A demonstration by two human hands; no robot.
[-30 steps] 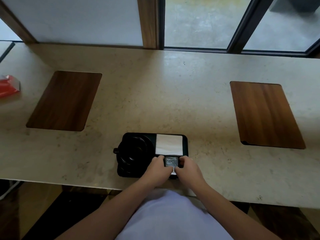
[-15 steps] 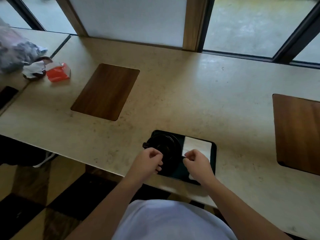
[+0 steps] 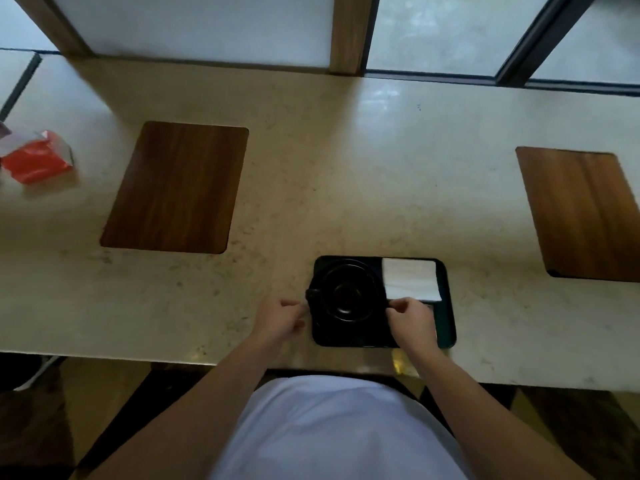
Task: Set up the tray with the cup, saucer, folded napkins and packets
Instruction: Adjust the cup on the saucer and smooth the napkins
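A pale stone counter holds a black rectangular tray near its front edge. On the tray's left sits a black cup on its saucer; a white folded napkin lies at back right. The left hand hovers loosely curled, holding nothing, beside the tray. The right hand, fingers curled, covers the tray's front; what it pinches cannot be told.

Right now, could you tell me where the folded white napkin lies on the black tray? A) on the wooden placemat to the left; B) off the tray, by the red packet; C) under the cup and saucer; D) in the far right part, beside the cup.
D: the folded white napkin lies flat in the far right part of the black tray, right of the cup.
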